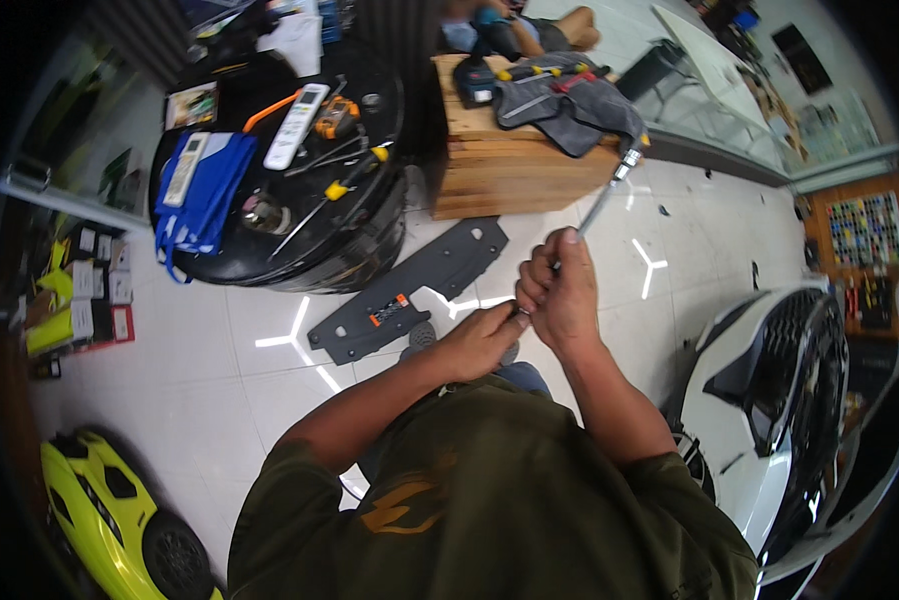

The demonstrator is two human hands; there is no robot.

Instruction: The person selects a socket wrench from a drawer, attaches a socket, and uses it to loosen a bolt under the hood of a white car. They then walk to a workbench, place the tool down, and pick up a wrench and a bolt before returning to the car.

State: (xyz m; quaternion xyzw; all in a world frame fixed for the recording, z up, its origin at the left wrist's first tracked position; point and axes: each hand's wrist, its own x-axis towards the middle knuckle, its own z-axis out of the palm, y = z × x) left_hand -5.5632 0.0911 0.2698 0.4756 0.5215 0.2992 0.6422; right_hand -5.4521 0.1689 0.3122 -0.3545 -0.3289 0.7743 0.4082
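My right hand [563, 295] is closed round a long metal extension bar [599, 207], with its thumb lying along the shaft. The bar slants up and to the right, and a shiny socket [626, 165] sits at its far end. Just below, my left hand [481, 342] is pinched shut against the lower side of the right fist. Whatever its fingertips hold is hidden there. Beneath the hands, a dark grey plastic panel [354, 325] with an orange label lies on the floor.
A round black table [229, 265] at the left carries a white remote control [297, 125], a blue cloth bag [209, 185] and screwdrivers. Grey cloths [559, 110] and a cordless tool lie on a wooden box [519, 185]. A white car body part [749, 400] stands right, a yellow-green toy car [104, 510] lower left.
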